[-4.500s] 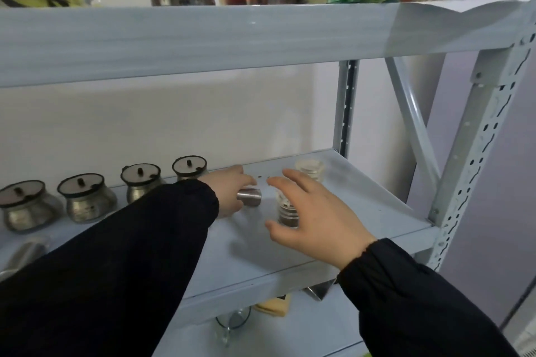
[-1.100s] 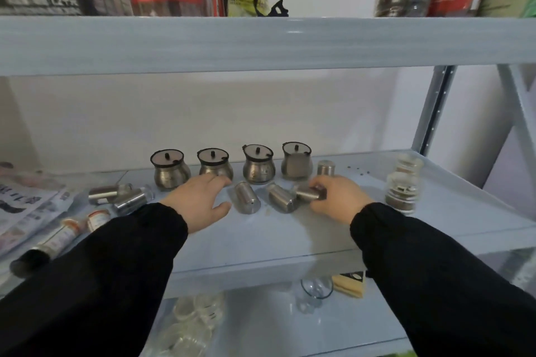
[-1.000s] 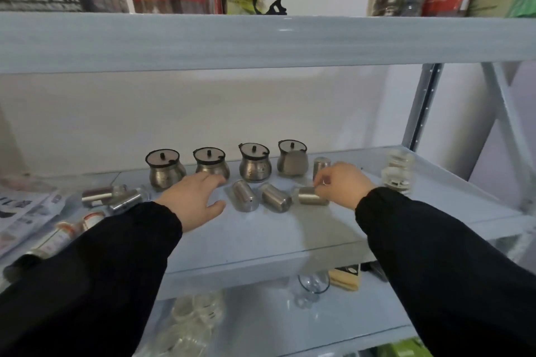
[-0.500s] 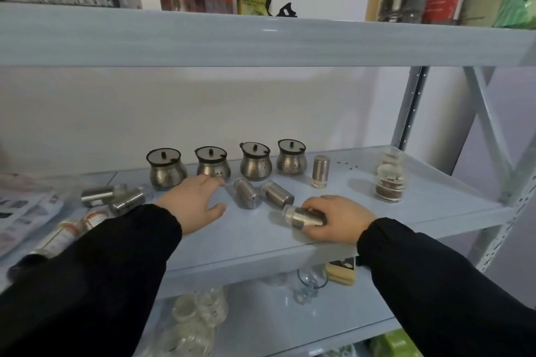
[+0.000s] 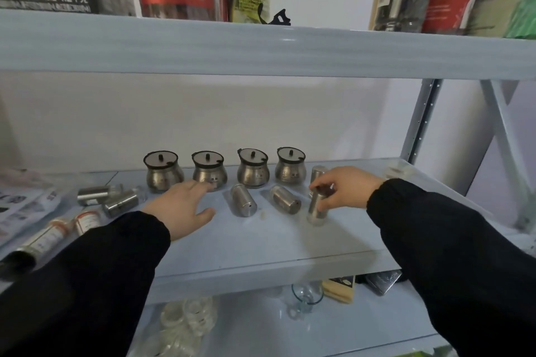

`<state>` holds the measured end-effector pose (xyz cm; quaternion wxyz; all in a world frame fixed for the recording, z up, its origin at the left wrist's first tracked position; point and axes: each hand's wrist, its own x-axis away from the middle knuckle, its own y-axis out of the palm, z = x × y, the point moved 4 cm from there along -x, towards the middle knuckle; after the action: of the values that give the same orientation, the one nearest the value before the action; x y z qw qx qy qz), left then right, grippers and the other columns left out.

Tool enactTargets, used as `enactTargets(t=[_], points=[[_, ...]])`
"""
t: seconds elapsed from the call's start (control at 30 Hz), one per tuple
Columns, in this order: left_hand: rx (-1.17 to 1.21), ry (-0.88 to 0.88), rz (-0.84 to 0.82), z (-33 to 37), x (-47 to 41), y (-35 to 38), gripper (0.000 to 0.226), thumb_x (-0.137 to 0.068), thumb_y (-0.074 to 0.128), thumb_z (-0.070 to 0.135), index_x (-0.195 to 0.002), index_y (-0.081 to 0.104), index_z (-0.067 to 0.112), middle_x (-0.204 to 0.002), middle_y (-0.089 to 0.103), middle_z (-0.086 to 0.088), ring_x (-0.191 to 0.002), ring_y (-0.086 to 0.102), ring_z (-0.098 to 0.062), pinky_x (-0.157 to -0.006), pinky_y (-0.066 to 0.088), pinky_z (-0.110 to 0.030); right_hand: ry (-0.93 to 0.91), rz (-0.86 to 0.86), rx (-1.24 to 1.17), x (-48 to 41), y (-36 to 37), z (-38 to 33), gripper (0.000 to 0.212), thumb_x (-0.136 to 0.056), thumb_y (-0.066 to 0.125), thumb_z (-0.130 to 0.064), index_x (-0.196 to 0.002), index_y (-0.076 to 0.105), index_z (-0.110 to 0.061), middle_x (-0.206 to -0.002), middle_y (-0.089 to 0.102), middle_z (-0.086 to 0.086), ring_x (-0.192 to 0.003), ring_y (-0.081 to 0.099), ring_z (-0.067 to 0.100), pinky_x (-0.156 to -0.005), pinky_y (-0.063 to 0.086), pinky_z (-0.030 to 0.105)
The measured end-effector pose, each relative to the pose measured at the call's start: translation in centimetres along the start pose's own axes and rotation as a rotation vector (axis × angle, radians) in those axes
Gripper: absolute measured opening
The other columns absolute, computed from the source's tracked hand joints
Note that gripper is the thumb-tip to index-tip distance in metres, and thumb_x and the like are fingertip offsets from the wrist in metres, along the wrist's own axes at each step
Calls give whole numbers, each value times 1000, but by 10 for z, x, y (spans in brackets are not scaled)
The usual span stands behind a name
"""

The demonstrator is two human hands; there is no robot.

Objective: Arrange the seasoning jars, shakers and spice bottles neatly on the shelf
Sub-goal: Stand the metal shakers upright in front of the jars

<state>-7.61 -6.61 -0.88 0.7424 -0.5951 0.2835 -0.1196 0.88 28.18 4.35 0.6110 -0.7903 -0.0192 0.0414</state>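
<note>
Shaker [image 5: 316,207], a small steel cylinder with a darker cap, stood nearly upright, tipped a touch, pinched near its top by the right hand [image 5: 345,187], just in front of the row of four pot-bellied seasoning jars [image 5: 251,171] and at that row's right end. Those four lidded jars stood lined up along the back of the shelf [image 5: 261,252], so that part looked done, and one more shaker [image 5: 317,172] stood upright beside the last jar, right behind the held one. Plenty remained, by my reading: two steel shakers [image 5: 243,204] lay on their sides just before the row, two more toppled shakers [image 5: 108,197] lay off the row's left end, and further left several labelled spice bottles [image 5: 55,236] lay flat near some printed paper [image 5: 17,206]. The left hand [image 5: 181,207] rested open, fingers loosely spread, palm down in front of the second jar, gripping nothing. Whether its fingertips touched that jar could not be told. Perhaps a third finished, I judged.
</note>
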Motion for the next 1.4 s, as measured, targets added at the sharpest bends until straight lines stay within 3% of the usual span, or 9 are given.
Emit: enactTargets(t=[0.17,0.3,0.47,0.6,0.7,0.97,1.4], points=[[-9,-31,-2,6,0,2,60,-88,44,58,-141,35,32,-139,46,2,-125,45,-18,-100,43,-38,-8,-14,-2,-8,1,5,49,-79,65,-57,-126,59,-41,-110,61,-12,-95,56,9,-86,44,28],[9,-47,-9,4,1,3,61,-87,44,59,-141,36,33,-139,47,2,-126,44,-18,-100,42,-39,-30,19,-23,-11,-7,9,33,-81,65,-53,-111,67,-38,-100,63,-12,-89,58,4,-79,46,26],[6,-52,14,4,-1,3,63,-84,42,62,-139,40,32,-137,48,2,-125,45,-18,-101,41,-37,-64,49,100,-26,-11,-2,32,-87,64,-36,-118,66,-30,-104,63,-6,-94,58,14,-82,46,28],[-7,-48,44,3,0,-2,68,-79,35,67,-137,41,33,-134,50,4,-123,46,-19,-100,42,-37,-100,40,151,-43,-8,-13,28,-88,63,-30,-115,66,-29,-96,59,-9,-91,58,15,-74,40,24],[-20,-51,51,1,1,-5,69,-78,34,67,-137,42,32,-132,51,3,-120,47,-19,-100,43,-37,-123,19,164,-55,-9,-21,30,-87,64,-28,-116,66,-28,-105,63,-7,-90,59,15,-77,45,25],[-39,-77,18,-5,11,-7,62,-84,42,60,-140,38,33,-134,51,2,-125,45,-20,-103,40,-37,-163,16,213,-79,-10,-34,33,-86,64,-20,-118,67,-26,-109,63,-7,-86,52,10,-67,36,19],[-36,-116,3,-6,13,-6,58,-87,47,56,-139,39,32,-138,48,2,-126,45,-20,-103,39,-36,-129,30,127,-84,-9,-30,30,-87,62,-27,-115,71,-27,-108,65,-8,-88,55,9,-72,38,22]])
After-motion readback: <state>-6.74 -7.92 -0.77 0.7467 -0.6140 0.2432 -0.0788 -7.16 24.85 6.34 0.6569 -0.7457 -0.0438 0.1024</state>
